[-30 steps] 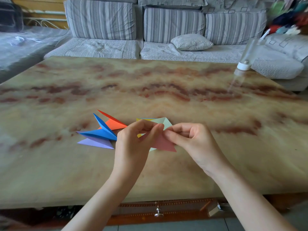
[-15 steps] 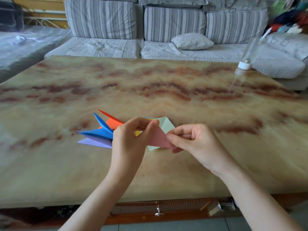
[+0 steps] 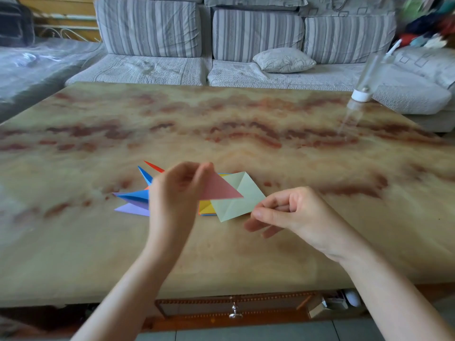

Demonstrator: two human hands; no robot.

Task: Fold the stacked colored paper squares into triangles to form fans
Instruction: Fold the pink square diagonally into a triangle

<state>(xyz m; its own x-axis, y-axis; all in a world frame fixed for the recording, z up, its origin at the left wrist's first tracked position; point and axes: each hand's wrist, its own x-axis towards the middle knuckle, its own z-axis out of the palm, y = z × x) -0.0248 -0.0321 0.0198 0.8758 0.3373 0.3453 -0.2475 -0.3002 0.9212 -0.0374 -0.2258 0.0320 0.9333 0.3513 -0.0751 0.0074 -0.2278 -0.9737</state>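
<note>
A pink triangle (image 3: 218,189) is being pinched at its upper corner by the left hand (image 3: 176,193), between thumb and fingertips, and is being held up off the table (image 3: 221,254). The right hand (image 3: 295,212) is hanging just to the right, fingers slackly curled, with nothing being gripped. Under the triangle a creased green sheet (image 3: 236,200) is lying askew on the stack (image 3: 205,209), whose yellow and orange edges are showing. To the left, blue, purple and red folded pieces are lying spread as a fan (image 3: 134,196). The paper is being judged light, thin and easily marked, stiffest along its folds. The triangle is probably best taken near a folded edge, and the sheet by its corner overhanging the stack on the right.
</note>
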